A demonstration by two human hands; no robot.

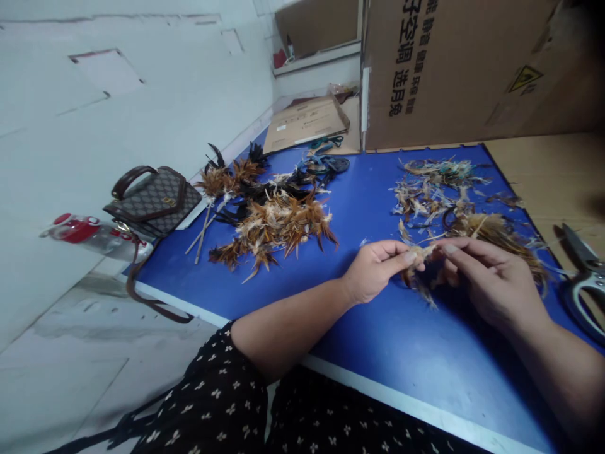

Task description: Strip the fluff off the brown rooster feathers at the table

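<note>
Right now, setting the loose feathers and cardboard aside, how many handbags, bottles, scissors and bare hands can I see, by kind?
Handbag: 1
Bottle: 1
Scissors: 1 pair
Hands: 2, the left hand and right hand, both pinching feathers
Total: 5

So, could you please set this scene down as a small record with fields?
Left hand: pinches a small feather bunch
Right hand: fingertips pinching the same bunch's other end
Surface: blue tabletop
Beyond the hands: loose feathers
Left side: brown-and-black feather pile, handbag, bottle
Right side: scissors
Back: printed cardboard box
</note>
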